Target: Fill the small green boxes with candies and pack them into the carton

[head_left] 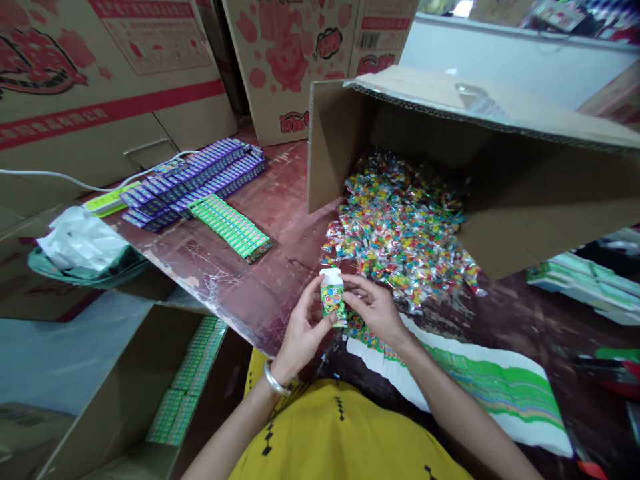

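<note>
1. Head view: the left hand point(304, 328) had its fingers clamped on a small, green-printed, white-flapped cardboard box point(333, 300).
2. The right hand point(377, 310) pinched the box's right edge between thumb and fingers.
3. The box was near a heap of clear-wrapped, multicoloured candies point(400, 230) on the dark-red tabletop point(293, 233).

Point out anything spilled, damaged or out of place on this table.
The clear packets of colourful pieces lie in a loose heap that runs out of the open carton onto the tabletop; that looks spilled, though it may be deliberate. The tabletop is also scuffed, with pale scratches near its left edge.
</note>
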`<state>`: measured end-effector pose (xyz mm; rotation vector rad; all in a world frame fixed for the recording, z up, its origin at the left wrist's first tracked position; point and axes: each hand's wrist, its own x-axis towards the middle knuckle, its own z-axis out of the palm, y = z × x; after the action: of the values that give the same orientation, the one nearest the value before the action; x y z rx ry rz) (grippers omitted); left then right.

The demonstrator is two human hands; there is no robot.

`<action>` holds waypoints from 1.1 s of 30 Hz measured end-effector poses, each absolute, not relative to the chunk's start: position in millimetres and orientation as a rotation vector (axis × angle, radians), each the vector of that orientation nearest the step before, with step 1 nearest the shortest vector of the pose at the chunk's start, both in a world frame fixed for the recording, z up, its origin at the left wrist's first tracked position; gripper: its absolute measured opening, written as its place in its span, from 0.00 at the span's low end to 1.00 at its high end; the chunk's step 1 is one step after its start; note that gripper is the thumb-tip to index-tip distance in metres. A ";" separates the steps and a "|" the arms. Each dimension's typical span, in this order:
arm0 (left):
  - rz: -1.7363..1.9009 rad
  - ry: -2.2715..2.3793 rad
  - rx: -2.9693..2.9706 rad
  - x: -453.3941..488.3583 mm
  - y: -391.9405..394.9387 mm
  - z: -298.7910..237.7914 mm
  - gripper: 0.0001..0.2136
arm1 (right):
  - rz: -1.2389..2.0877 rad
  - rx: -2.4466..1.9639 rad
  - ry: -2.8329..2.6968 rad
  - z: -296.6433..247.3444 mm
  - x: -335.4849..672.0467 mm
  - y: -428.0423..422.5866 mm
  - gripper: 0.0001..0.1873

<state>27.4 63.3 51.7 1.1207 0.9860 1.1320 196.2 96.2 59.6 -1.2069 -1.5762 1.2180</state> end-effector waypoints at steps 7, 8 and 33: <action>1.030 0.980 1.123 28.1 63.2 41.7 0.15 | 0.955 -1.224 -1.634 47.5 185.2 86.0 0.06; 1.040 0.981 1.118 28.6 63.5 41.6 0.15 | 0.961 -1.202 -1.611 47.5 184.0 86.8 0.06; 1.019 1.062 1.238 17.4 64.4 54.9 0.20 | 1.318 -1.184 -1.572 59.4 196.1 110.2 0.13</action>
<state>17.4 64.4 54.9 1.2380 1.0616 1.0191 196.1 110.2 59.4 -1.1844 -1.5722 1.3179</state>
